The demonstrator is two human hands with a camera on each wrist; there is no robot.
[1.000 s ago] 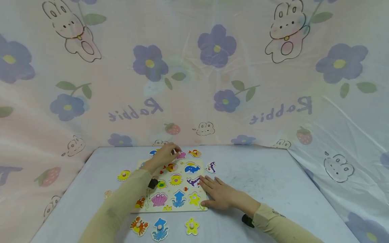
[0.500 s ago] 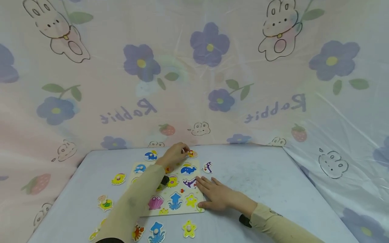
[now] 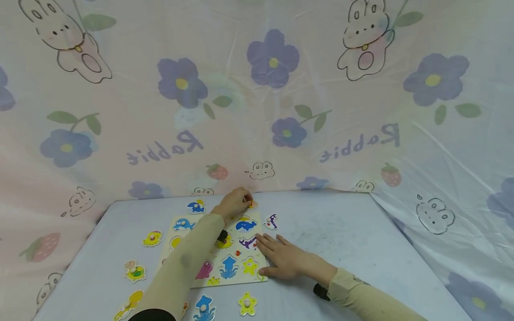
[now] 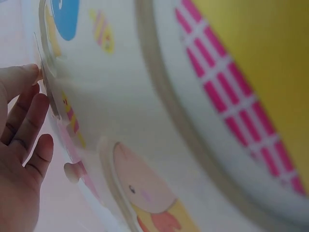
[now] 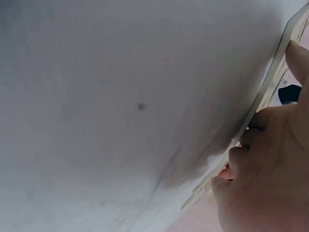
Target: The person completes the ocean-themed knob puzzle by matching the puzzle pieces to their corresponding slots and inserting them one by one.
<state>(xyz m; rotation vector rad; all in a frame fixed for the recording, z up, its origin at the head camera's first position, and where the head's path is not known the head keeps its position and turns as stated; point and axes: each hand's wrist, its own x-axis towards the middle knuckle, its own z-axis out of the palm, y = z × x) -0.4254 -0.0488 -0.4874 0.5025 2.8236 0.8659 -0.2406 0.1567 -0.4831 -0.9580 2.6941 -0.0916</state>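
A light wooden puzzle board (image 3: pixel 237 280) with sea-animal pictures lies on the white table. My left hand (image 3: pixel 234 203) reaches over its far edge, thumb and fingertips at the knob of a red and yellow fish puzzle piece (image 3: pixel 253 205). The left wrist view shows the thumb against a small knob (image 4: pixel 40 75), the piece seen nearly edge-on. Beside that hand is a pink piece with its own knob (image 4: pixel 72 172); in the head view the hand hides it. Flat on the table, my right hand (image 3: pixel 287 259) rests its fingertips on the board's right edge.
Loose knobbed pieces surround the board: a purple one (image 3: pixel 271 221) at right, a blue whale (image 3: pixel 196 206) at far left, a yellow octopus (image 3: pixel 152 238) and a turtle (image 3: pixel 134 271) at left, a squid (image 3: pixel 205 307) and starfish (image 3: pixel 247 304) in front. A patterned curtain (image 3: pixel 237 116) hangs behind.
My left hand has moved right along the board's far edge, from the pink piece to the fish piece. The right hand keeps its place on the board. The head view has shifted slightly.
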